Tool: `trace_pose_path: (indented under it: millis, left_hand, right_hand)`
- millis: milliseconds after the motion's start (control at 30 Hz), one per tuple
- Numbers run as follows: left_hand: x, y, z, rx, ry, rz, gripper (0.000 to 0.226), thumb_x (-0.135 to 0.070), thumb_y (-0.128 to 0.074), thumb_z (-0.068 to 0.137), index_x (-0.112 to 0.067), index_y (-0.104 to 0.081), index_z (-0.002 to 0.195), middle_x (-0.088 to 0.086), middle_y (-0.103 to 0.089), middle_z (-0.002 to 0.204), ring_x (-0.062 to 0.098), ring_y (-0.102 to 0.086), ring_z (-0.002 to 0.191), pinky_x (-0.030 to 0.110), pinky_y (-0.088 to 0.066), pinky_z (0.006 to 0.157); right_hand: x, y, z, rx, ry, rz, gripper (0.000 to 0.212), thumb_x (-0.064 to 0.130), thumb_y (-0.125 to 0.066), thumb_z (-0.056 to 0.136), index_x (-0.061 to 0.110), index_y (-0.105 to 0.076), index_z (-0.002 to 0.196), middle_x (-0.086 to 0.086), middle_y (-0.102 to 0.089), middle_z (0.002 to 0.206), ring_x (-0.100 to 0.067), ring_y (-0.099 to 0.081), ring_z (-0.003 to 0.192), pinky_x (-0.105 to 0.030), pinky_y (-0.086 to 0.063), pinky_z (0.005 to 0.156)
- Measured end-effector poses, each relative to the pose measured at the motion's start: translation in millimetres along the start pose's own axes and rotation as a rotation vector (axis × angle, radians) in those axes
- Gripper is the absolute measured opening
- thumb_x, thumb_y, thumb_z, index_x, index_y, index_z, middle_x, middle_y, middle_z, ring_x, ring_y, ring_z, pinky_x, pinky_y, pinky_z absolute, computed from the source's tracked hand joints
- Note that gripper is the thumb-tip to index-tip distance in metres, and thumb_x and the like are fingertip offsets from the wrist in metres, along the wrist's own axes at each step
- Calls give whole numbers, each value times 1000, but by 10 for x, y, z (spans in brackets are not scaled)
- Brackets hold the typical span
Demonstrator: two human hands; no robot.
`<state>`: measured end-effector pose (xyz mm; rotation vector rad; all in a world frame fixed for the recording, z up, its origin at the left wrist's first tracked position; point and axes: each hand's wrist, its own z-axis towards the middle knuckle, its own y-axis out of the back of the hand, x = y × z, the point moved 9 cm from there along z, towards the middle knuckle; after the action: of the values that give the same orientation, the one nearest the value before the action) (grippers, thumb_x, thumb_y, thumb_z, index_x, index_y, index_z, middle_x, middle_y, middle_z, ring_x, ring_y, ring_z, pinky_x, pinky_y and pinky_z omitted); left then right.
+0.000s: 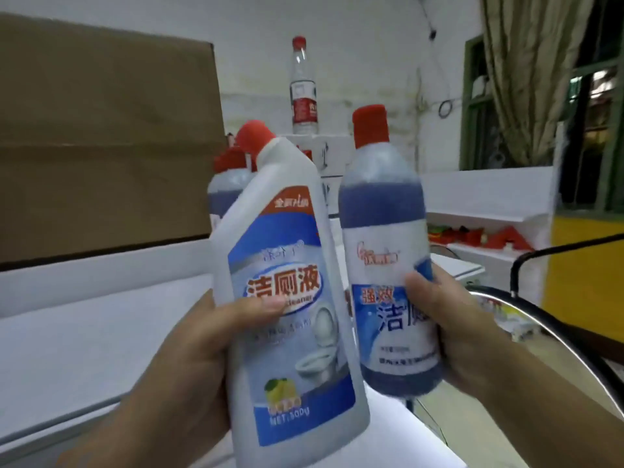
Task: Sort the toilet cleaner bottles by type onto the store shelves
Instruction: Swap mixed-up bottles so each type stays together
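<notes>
At far left a big cardboard box (101,140) sits on top of the white shelf (84,332), filling that side. Next comes the left hand (202,349), curled around the lower body of a white angle-necked bottle (290,298), thumb pressed across the front label and the other fingers hidden behind. The bottle tilts slightly, label toward the camera, likely so its type can be read. Behind its neck stands another red-capped bottle (229,184) with blue liquid, already on the shelf. Further back a clear water bottle (304,92) stands on a white box. Right of centre the right hand (452,332) wraps a round bottle of blue liquid (385,258), thumb on the label, grip closed. Both bottles are held up side by side, touching or nearly so, apparently for comparing. At far right a dark curved rail (557,251) crosses in front of a window (594,106).
</notes>
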<state>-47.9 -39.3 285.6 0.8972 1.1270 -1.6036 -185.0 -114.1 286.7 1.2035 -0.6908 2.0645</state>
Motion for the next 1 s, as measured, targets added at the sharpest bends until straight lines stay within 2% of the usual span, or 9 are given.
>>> trace_pose_path:
  millis: [100,200,300,333,400,467,700,867,1000]
  left_hand:
    - [-391,71,136,11,-104,-40,58,-24,-85,25,-16,-78,82,17,-75,86,34,-73,67,42,-57,52]
    - [-632,227,212,-79,-189,46,54,-27,-86,23,-19,-78,76,14,-75,80,32,-72,63,41,-57,50]
    - [-768,402,254,-149,-233,46,21,-23,-72,48,-19,-78,68,13,-74,75,31,-71,57,42,-57,46]
    - [-769,433,283,-143,-220,48,22,-24,-74,47,-20,-78,68,13,-74,75,31,-71,58,43,-58,47]
    - [-767,442,328,-112,-206,83,53,-29,-88,21,-20,-78,73,14,-75,79,32,-72,61,43,-57,49]
    - [-734,524,370,-142,-187,105,69,-30,-90,8,-20,-78,75,14,-75,80,32,-72,63,42,-57,50]
    - [-716,650,481,-114,-186,109,73,-30,-91,8,-18,-77,79,17,-74,85,34,-72,66,44,-57,52]
    - [-643,634,539,-78,-168,85,73,-28,-91,13,-17,-77,83,18,-74,88,35,-72,69,44,-58,54]
    - [-580,628,562,-65,-129,70,71,-28,-92,15,-16,-77,83,18,-74,88,34,-72,70,41,-57,54]
  right_hand:
    - [86,113,384,-81,-8,-71,68,47,-74,56,20,-53,116,-3,-74,92,-21,-72,81,-29,-59,64]
    - [70,287,654,-139,0,-72,52,31,-66,61,27,-53,112,-3,-71,102,-25,-69,93,-39,-58,76]
    - [22,530,927,-227,-4,-97,63,32,-68,64,22,-49,123,-7,-66,112,-29,-64,102,-50,-51,91]
    - [-15,610,1025,-255,-19,-115,65,32,-69,66,21,-47,126,-7,-65,115,-29,-63,104,-52,-49,94]
    - [-114,701,1202,-283,-59,-164,60,27,-71,74,22,-46,128,-6,-64,118,-30,-61,108,-55,-46,97]
    - [-261,719,1350,-275,-106,-218,51,22,-71,79,24,-48,125,-5,-63,120,-29,-59,110,-55,-44,99]
    - [-389,705,1543,-255,-127,-335,56,18,-70,81,27,-45,131,-2,-63,119,-25,-59,110,-52,-47,98]
    - [-450,678,1551,-215,-111,-418,48,18,-64,86,27,-45,129,5,-63,114,-18,-59,107,-43,-49,96]
    - [-343,731,1491,-241,-79,-683,62,32,-66,82,26,-39,138,0,-52,136,-19,-52,118,-41,-47,97]
